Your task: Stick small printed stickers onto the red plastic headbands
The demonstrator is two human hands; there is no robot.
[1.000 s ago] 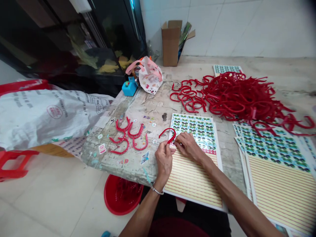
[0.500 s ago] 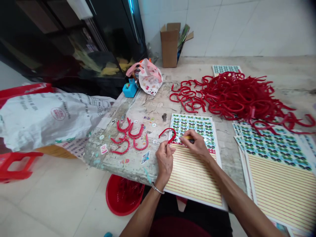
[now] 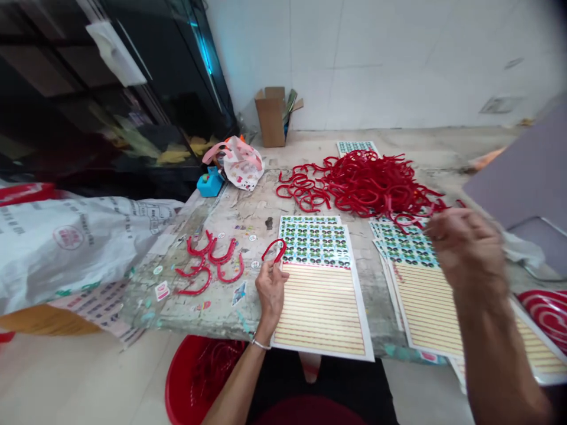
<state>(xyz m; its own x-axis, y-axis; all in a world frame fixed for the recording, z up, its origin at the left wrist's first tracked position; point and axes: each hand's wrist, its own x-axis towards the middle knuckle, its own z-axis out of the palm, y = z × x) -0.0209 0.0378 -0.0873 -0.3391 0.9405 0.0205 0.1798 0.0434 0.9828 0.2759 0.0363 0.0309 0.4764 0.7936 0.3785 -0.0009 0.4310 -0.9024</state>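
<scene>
Between the thumb and fingers of my left hand [image 3: 271, 289] is a red curved band [image 3: 278, 248], held by its lower end with the open curve pointing up and left. That hand rests at the left edge of a sticker sheet [image 3: 323, 307], which has green and blue printed pictures above and yellow stripes below. My right hand [image 3: 465, 242] is raised on the right, over another striped sheet [image 3: 429, 307], with fingers curled and blurred by motion. What it holds, if anything, I cannot make out. Several red bands with stuck-on strips [image 3: 230, 274] lie on the left.
A large heap of red bands [image 3: 372, 183] covers the table's back right. Farther back are a cardboard box [image 3: 271, 121], a patterned bag [image 3: 241, 165] and a blue tape dispenser [image 3: 209, 182]. Below the worn table [image 3: 186, 319] stands a red basin [image 3: 177, 378]. White sacking [image 3: 101, 236] lies left.
My right hand has left the band and moved right and up, away from the sheet. My left hand still grips the band. The view has swung right.
</scene>
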